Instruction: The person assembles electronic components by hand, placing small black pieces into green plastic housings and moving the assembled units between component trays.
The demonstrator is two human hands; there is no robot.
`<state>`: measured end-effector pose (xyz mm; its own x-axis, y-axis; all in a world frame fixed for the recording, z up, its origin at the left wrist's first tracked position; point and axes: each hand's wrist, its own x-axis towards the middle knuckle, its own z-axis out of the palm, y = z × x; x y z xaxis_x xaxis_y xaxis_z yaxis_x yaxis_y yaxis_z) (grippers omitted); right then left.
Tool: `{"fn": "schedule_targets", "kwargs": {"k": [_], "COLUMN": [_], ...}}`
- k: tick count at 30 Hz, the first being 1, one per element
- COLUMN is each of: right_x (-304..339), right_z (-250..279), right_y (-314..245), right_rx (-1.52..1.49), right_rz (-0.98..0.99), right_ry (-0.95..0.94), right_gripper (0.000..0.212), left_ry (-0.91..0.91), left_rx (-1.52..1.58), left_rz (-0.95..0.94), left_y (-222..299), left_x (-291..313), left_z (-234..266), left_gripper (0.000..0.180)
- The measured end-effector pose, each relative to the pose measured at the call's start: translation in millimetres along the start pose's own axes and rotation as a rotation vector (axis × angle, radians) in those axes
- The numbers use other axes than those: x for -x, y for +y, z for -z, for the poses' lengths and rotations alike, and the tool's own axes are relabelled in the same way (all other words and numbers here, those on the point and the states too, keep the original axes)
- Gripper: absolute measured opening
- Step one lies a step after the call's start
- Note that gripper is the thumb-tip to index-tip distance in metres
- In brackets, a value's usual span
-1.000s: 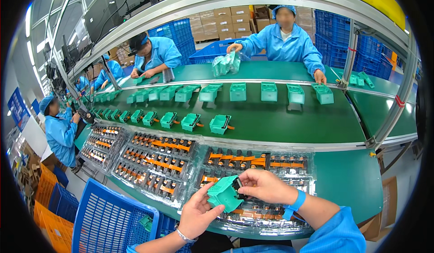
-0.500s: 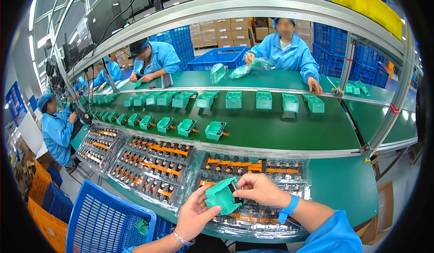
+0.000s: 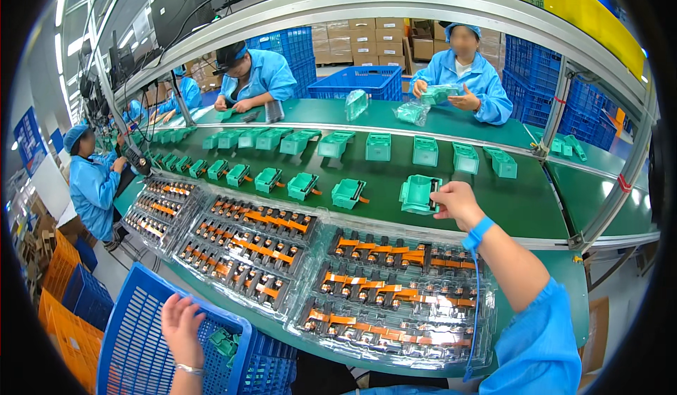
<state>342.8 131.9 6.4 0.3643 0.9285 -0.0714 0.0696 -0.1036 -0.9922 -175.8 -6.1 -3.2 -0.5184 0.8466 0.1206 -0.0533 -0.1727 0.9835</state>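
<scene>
Right hand (image 3: 457, 203) grips boxy green plastic housing (image 3: 419, 194) on the belt (image 3: 536, 204).

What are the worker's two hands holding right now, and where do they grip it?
The right hand grips a green plastic housing by its right edge on the conveyor belt. The left hand reaches into a blue crate, holding nothing visible.

Right hand (image 3: 457, 203) moved green housing (image 3: 419, 194) onto belt (image 3: 522, 201); left hand (image 3: 182, 321) seemingly entered crate (image 3: 141, 331).

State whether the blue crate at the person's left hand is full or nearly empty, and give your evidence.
Nearly empty. The blue crate shows bare lattice floor, with only a few green housings near the left hand.
</scene>
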Motion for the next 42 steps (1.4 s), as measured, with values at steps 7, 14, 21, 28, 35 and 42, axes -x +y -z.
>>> {"fn": "schedule_targets", "kwargs": {"k": [7,14,21,28,35,42], "right_x": [-51,-78,-38,56,171,209], "right_z": [-27,-51,-25,-28,-43,-41], "right_y": [27,62,18,-24,-71,-66], "right_rx": [0.185,0.438,0.394,0.259,0.323,0.399], "right_rz": [-0.157,0.295,-0.079,0.009,-0.016,-0.089], "right_ry": [0.055,-0.355,-0.046,-0.119,-0.075,-0.491], "right_gripper": [0.016,0.018,0.026,0.018,0.014,0.028], "left_ry": [0.401,0.165,-0.229,-0.303,-0.309,-0.498], "left_rx": [-0.277,-0.586,-1.268,-1.168,-1.265,-1.592], "left_rz": [0.389,0.807,0.649,0.668,0.33,0.144], "left_y": [-151,-193,-223,-244,-290,-338], "left_x": [-4,83,70,55,-2,-9], "left_z": [264,358,344,287,217,234], "left_gripper": [0.037,0.006,0.044,0.057,0.056,0.05]}}
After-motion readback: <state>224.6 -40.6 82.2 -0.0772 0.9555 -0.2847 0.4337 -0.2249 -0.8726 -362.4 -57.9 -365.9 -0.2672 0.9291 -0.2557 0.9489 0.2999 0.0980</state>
